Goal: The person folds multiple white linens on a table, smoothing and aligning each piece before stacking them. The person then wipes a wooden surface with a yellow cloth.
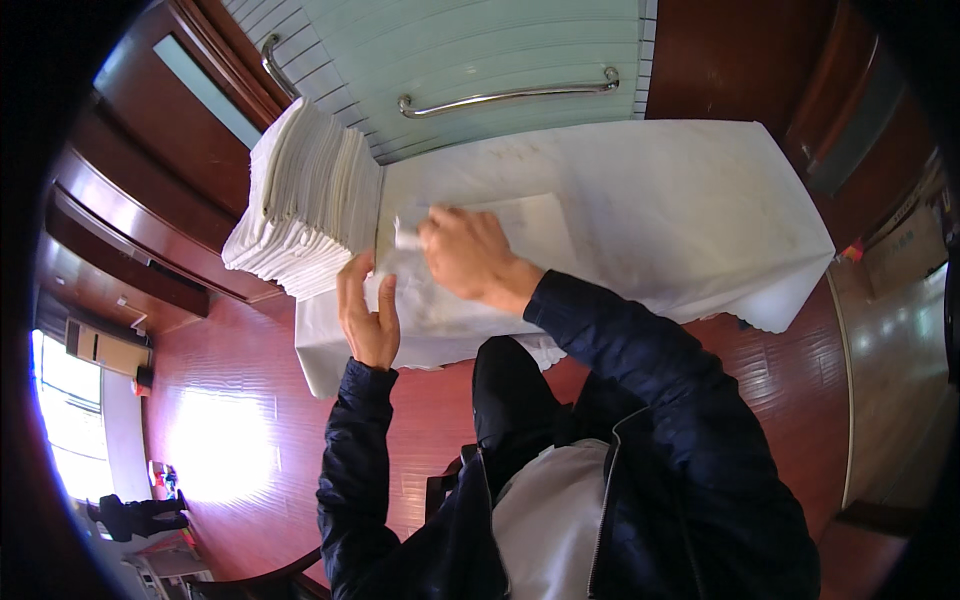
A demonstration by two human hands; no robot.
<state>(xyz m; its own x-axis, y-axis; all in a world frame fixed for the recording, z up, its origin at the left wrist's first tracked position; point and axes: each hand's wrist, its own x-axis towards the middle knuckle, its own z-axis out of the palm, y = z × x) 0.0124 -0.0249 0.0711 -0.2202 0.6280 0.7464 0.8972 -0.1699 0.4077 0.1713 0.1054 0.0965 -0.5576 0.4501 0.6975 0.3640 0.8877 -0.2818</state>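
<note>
My right hand (pixel 470 255) is closed over the table, slightly blurred. From its fingers, on the left side, sticks a small white piece (pixel 407 236), which looks like rolled or bunched cloth; its exact kind is hard to make out. Beneath and beyond this hand, a flat white cloth (pixel 545 215) lies on the table. My left hand (pixel 370 315) hovers near the table's left part, thumb and fingers apart, with nothing visible in it. A tall stack of folded white cloths (pixel 315 190) stands just beyond it, at the table's left end.
A white cover with faint brownish stains drapes the table (pixel 700 200). Behind it is a pale green glass panel with a metal handle bar (pixel 510 97). Dark wooden doors flank the table, and reddish flooring (pixel 420 440) lies below. Cardboard boxes (pixel 905 250) are at the far right.
</note>
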